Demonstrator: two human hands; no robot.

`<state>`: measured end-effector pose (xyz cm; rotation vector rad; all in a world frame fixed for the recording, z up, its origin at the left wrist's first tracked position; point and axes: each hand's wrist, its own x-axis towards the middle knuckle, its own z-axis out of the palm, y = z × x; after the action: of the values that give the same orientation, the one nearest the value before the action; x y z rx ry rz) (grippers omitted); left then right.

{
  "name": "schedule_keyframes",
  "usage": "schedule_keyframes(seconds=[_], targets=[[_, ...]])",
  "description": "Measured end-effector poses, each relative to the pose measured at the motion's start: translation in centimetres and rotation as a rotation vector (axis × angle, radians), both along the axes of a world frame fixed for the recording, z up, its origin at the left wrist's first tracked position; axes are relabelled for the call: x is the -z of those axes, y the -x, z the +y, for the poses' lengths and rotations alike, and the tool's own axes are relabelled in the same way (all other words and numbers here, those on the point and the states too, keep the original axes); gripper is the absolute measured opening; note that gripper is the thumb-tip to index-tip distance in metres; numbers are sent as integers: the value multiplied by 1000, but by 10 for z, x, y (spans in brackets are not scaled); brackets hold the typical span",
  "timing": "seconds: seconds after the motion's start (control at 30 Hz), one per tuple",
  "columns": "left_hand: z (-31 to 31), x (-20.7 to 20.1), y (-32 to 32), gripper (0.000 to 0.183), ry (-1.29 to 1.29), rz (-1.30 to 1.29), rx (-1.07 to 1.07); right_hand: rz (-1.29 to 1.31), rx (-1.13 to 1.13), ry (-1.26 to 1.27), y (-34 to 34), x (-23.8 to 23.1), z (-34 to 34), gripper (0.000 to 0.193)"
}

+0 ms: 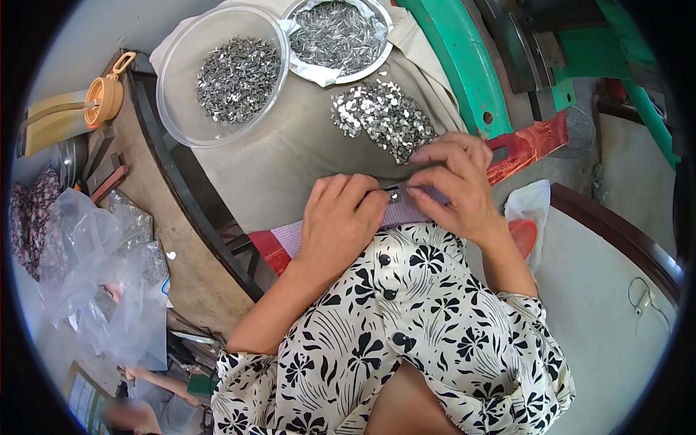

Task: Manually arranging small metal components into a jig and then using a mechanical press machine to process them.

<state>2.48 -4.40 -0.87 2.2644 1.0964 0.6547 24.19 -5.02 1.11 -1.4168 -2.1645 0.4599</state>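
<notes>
- Near the worktop (290, 156) edge, a small dark metal piece (392, 193) is pinched between the left hand (339, 221) and right hand (453, 185), fingertips pressed together, seemingly for steadiness.
- Farther off, a loose heap of shiny bits (383, 116) is kept within reach.
- 2 bowls (174, 65) of metal parts are set beyond, sorted apart.

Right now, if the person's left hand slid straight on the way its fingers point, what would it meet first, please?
The left hand points right, toward the right hand. Their fingertips nearly meet around a small dark piece, so it would probably meet that piece first, then the right hand's fingers, though depth is unclear.
</notes>
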Motion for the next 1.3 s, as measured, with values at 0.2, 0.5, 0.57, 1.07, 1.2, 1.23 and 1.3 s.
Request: schedule_keyframes(seconds=[0.2, 0.5, 0.57, 1.07, 1.2, 1.23, 1.3], targets=[[3, -6, 3, 13, -19, 60, 28, -29, -85, 12, 13, 1, -10, 22], [0, -8, 12, 26, 151, -35, -51, -143, -48, 76, 11, -9, -9, 21], [-1, -8, 12, 25, 136, -53, -57, -144, -71, 54, 8, -7, -8, 21], [-1, -9, 13, 27, 124, -11, -56, -208, -122, -22, 14, 0, -10, 16], [-3, -12, 29, 30, 116, 16, -103, -243, -141, -41, 17, 3, -9, 20], [-4, -12, 33, 30, 126, 35, -116, -243, -141, -42, 16, 3, -9, 20], [-6, -12, 39, 30, 95, 18, -124, -237, -145, -6, 15, 3, -10, 22]])
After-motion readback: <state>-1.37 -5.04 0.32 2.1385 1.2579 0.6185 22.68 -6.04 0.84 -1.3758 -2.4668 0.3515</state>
